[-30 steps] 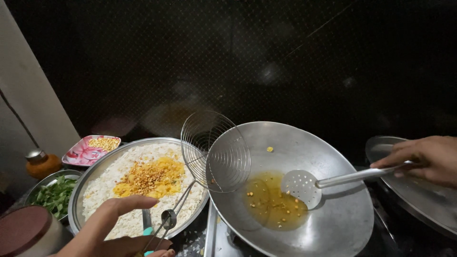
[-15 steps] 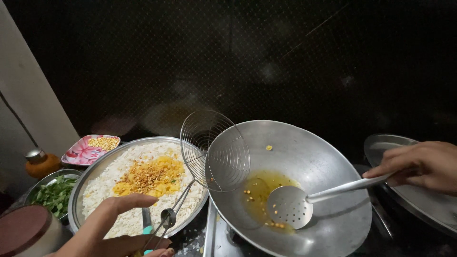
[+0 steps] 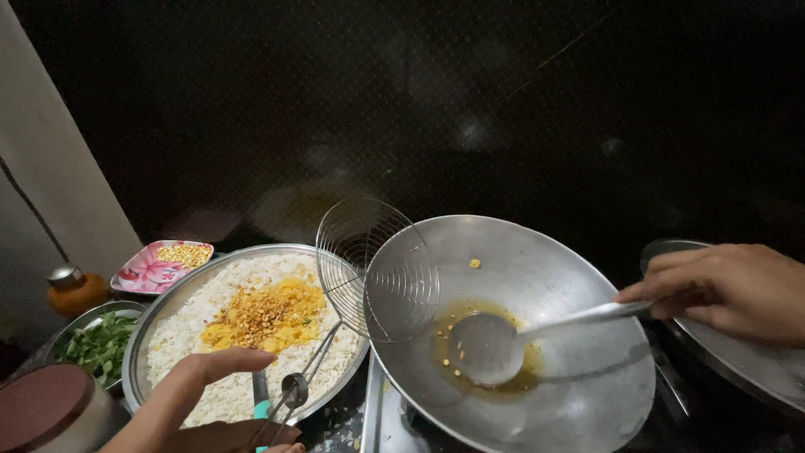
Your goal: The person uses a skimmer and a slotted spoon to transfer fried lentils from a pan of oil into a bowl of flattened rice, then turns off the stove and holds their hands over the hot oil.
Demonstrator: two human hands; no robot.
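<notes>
The person's right hand [image 3: 725,289] is reaching in from the right, its fingers closed around the handle of a steel ladle [image 3: 495,344]. The ladle's bowl is sitting low in a wide steel wok [image 3: 537,277], dipping into a shallow pool of yellow oil [image 3: 457,323] with a few small seeds floating in it. One stray yellow grain is lying higher up on the wok's wall.

The left hand [image 3: 205,407] is coming up from the bottom edge, gripping the wire handle of a round wire skimmer [image 3: 377,268] together with what looks like a teal-handled utensil [image 3: 262,401], though the grip is partly cut off by the frame, so I cannot tell exactly how the fingers are wrapping it. The forefinger is stretching out over the rim of a large steel platter [image 3: 138,352]. The skimmer's basket is standing tilted, leaning against the wok's left rim.

The platter is holding white puffed rice [image 3: 193,323] with a heap of fried yellow lentils [image 3: 268,310] on top. Beyond it a small pink floral tray [image 3: 151,270] is carrying more yellow grains. A bowl of green leaves [image 3: 96,344] is sitting to the left, and a brown lid [image 3: 42,407] is showing in the corner.
</notes>
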